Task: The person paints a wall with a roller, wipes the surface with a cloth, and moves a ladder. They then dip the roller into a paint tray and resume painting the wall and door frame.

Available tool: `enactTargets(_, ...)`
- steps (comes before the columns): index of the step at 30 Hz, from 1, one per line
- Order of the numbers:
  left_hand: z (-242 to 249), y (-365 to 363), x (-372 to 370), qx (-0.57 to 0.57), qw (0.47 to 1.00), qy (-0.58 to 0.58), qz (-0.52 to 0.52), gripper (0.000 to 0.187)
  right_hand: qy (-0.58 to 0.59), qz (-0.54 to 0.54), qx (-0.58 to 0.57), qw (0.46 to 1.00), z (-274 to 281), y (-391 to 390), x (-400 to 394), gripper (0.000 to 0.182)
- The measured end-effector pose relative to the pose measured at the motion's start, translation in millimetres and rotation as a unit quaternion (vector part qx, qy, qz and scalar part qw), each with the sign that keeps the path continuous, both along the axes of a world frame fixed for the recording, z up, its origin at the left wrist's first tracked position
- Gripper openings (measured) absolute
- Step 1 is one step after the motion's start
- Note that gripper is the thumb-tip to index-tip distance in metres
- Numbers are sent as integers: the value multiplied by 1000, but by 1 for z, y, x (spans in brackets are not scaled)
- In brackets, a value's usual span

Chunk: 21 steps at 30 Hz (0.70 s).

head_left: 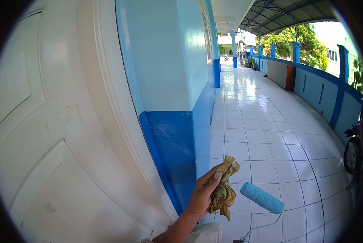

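Observation:
My left hand (205, 190) is closed around a crumpled, stained yellow-brown rag (223, 194), thumb pressed against the cloth. The rag's folds stick out above and below the grip. To the right of the rag is a paint roller (262, 197) with a light blue sleeve, tilted down to the right. Its thin wire frame bends back to the bottom edge, where just a dark end of the handle shows. My right hand is out of the picture, so what it holds is hidden.
On the left stands a white panelled door (47, 121) with small smudges. Beside it a pillar (171, 154) is light blue above, dark blue below. A white tiled corridor floor (266, 141) runs ahead. A low blue wall (317, 91) and a partly seen wheel (353, 156) are right.

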<state>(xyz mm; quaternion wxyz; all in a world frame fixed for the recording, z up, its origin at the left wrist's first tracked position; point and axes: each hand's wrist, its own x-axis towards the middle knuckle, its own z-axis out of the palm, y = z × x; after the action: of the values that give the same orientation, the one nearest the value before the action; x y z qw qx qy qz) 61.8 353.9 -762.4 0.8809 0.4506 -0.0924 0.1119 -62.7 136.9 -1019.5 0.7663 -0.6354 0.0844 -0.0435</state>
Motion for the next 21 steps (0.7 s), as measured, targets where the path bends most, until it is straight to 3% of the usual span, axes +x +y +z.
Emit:
enactTargets(3, -6, 28, -12, -120, 986, -9, -113, 42, 22, 3, -13, 1000, 4, 0, -10, 23)
enactTargets(7, -8, 42, -24, -164, 976, -51, -131, 37, -19, 7, -17, 1000, -11, -9, -18, 23)
enactTargets(9, -9, 45, -25, -105, 994, -12, -14, 27, -7, 1, -24, 1000, -11, -13, -20, 23)
enactTargets(13, -3, 51, -31, -37, 996, -33, 72, 17, 37, -11, -42, 998, -3, -19, -22, 24)
enactTargets(15, 0, 55, -32, 59, 973, -70, 211, 11, 21, -5, -34, 999, -10, -21, -20, 24)
enactTargets(16, 2, 60, -31, 58, 972, -72, 216, 11, 9, -4, -25, 1000, -12, -21, -19, 24)
enactTargets(18, 6, 68, -28, 223, 873, -132, 413, 12, 12, -3, -42, 999, -7, -20, -18, 25)
enactTargets(21, 27, 62, -34, 140, 889, -92, 427, 15, 23, 3, -71, 997, -5, -23, -14, 26)
